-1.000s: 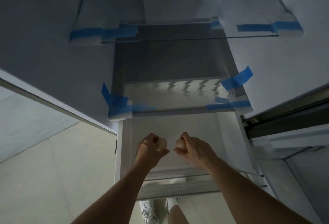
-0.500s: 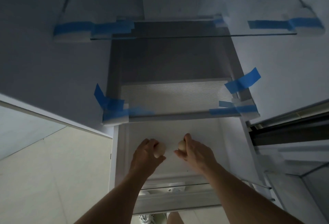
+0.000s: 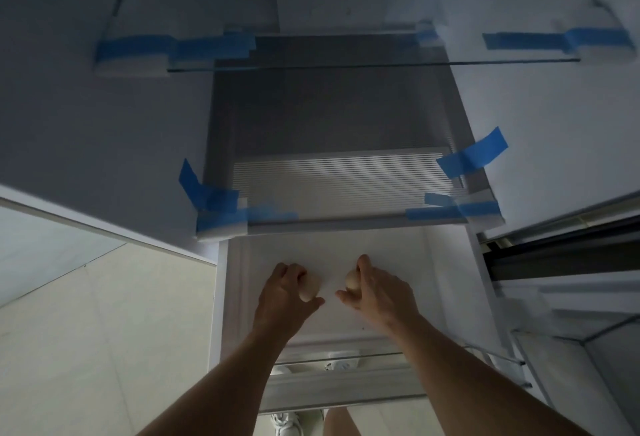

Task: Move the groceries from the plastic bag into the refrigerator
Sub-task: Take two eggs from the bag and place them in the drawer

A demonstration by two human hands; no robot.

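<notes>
**Two eggs held over the fridge drawer**

Nearest, the left hand (image 3: 284, 293) curls its fingers round a first egg (image 3: 310, 289), and the right hand (image 3: 377, 293) grips a second egg (image 3: 352, 279). Both are above the middle of the white drawer (image 3: 436, 262) (contact with its floor is unclear). Beyond it lies a ribbed shelf (image 3: 339, 186), with blue tape (image 3: 472, 156) at its front corners.

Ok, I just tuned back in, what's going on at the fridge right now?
A person is loading the open refrigerator, one pale egg in each hand. The left hand grips the left egg and the right hand grips the right egg. Both are held close together, low over the white drawer. Neither egg is set down yet. Blue tape marks the shelf corners above.
</notes>
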